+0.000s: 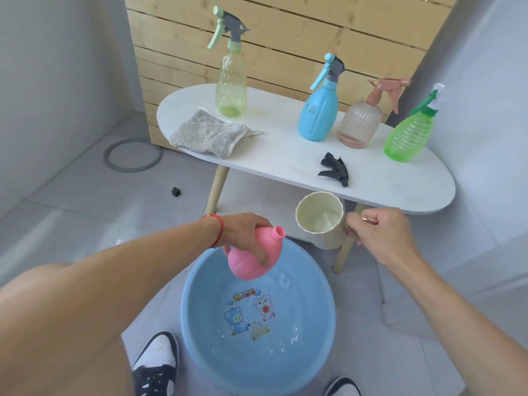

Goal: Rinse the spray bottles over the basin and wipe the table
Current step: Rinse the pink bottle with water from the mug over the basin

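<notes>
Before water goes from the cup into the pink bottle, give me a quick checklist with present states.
1. Left hand grips pink bottle: ok.
2. Bottle's spray head off, neck open: ok.
3. Bottle over blue basin: ok.
4. Right hand holds cream cup by its handle: ok.
5. Cup holds water: cannot tell.
6. Cup above bottle neck: not ok, it is off to the side.

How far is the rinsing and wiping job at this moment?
Done: the black trigger head is off and lies on the table.
In hand: the left hand holds the pink bottle over the basin; the right hand holds the cream cup.
Left: four capped bottles stand there, and the cloth lies unused.
</notes>
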A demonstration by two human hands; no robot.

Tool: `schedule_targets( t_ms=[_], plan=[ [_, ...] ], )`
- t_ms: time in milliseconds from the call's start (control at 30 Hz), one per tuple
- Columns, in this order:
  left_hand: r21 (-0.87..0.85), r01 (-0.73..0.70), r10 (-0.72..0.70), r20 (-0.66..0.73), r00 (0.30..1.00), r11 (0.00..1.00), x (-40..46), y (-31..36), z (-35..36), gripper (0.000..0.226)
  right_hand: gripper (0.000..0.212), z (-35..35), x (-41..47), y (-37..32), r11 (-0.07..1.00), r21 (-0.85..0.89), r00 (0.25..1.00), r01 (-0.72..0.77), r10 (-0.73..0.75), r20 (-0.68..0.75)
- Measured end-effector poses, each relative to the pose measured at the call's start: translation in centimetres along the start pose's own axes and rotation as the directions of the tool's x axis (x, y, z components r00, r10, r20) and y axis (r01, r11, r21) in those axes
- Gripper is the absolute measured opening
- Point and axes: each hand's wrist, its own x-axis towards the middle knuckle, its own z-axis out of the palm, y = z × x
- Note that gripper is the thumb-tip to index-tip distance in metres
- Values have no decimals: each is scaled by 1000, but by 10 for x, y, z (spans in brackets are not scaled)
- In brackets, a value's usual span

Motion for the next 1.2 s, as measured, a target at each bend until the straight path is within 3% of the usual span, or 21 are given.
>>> schedule_targets(
  t_ms=[300, 667, 1000, 1200],
  plan=[
    [-21, -4, 5, 15, 1000, 1000, -2, 5, 7, 74, 50, 10, -24, -17, 992, -99, 990, 78, -89, -108],
    [55, 33, -35, 33, 999, 998, -3, 6, 10, 74, 55, 18, -33, -23, 943, -273, 963, 191, -234, -136],
    [70, 40, -45, 68, 997, 997, -2, 5, 12, 65, 58, 24, -32, -19, 909, -312, 935, 276, -328, -130],
    [75, 44, -50, 79, 996, 996, -1, 4, 13, 73, 48, 26, -30, -18, 888, -320, 901, 330, -397, -173]
  ],
)
